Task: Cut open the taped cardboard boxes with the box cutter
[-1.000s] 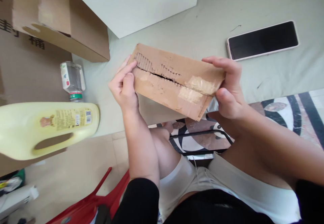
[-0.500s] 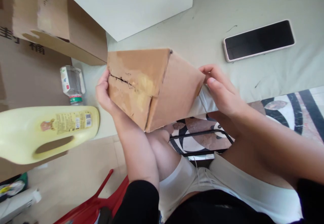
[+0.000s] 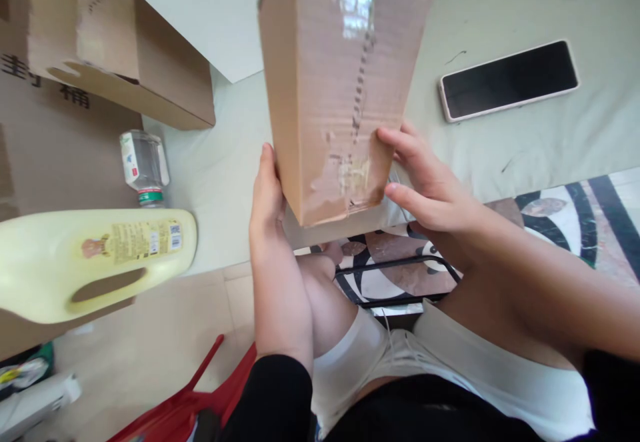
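A brown cardboard box [image 3: 345,109] with clear tape and a dotted line of marks on its face stands tilted between my hands. My left hand [image 3: 267,192] presses along the box's lower left side, its fingers partly hidden behind it. On the right, my right hand [image 3: 425,179] grips the lower right edge, with a finger and the thumb showing on the taped face. The top of the box runs out of view. It is held over the front edge of the table [image 3: 215,169], covered in pale green.
A phone [image 3: 510,82] lies at the right. Left of the box are a clear plastic bottle [image 3: 143,162], a yellow jug with a handle [image 3: 125,249] and more cardboard boxes [image 3: 170,82]. Behind is a white panel [image 3: 210,15]. A red chair [image 3: 200,402] stands below left.
The box has been turned and tipped up, so a taped long face shows instead of the worn end. My left hand has moved right with it; my right hand now lies on its face.
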`<state>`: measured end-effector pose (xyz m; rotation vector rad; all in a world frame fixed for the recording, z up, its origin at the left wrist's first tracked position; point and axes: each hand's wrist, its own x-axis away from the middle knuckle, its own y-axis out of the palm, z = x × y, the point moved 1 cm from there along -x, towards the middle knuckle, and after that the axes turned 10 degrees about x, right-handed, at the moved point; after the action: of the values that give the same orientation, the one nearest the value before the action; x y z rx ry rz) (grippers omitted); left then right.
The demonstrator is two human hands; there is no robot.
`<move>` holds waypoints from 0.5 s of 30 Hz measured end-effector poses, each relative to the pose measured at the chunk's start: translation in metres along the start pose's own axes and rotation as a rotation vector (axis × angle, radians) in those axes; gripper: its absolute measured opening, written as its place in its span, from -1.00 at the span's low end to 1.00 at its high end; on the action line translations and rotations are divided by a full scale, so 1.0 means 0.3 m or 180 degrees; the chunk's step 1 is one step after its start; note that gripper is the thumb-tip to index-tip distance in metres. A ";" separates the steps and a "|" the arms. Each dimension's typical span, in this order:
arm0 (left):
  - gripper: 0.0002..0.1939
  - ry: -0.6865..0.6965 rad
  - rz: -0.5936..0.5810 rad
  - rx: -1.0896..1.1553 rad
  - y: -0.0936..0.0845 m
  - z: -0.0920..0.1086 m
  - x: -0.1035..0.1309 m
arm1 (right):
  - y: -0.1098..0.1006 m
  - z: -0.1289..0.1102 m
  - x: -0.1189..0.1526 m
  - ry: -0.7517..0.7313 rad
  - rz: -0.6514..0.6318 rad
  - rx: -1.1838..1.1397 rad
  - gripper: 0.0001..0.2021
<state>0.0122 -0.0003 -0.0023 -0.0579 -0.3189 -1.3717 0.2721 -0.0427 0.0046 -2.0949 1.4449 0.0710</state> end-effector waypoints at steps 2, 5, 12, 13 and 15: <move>-0.43 -0.0120 -0.0056 -0.0371 -0.003 -0.004 0.014 | -0.002 0.002 -0.002 0.0004 0.0120 -0.0004 -0.41; -0.34 -0.0636 -0.0572 -0.0952 -0.009 0.012 0.038 | -0.010 0.007 0.001 0.0275 0.0341 -0.0143 -0.46; -0.56 -0.0540 -0.0864 -0.1414 -0.035 0.027 0.024 | -0.031 -0.005 -0.005 0.0157 0.0515 -0.0185 -0.58; -0.54 0.0041 -0.0414 -0.1133 -0.039 0.025 0.011 | -0.029 -0.009 -0.007 0.0051 0.0404 -0.0182 -0.57; -0.38 0.0978 0.0055 -0.0633 -0.037 0.021 -0.006 | -0.021 -0.014 -0.011 -0.0152 0.0098 -0.0238 -0.53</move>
<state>0.0001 0.0007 0.0017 -0.0139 0.0754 -1.3685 0.2751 -0.0403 0.0120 -2.1163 1.4669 0.1885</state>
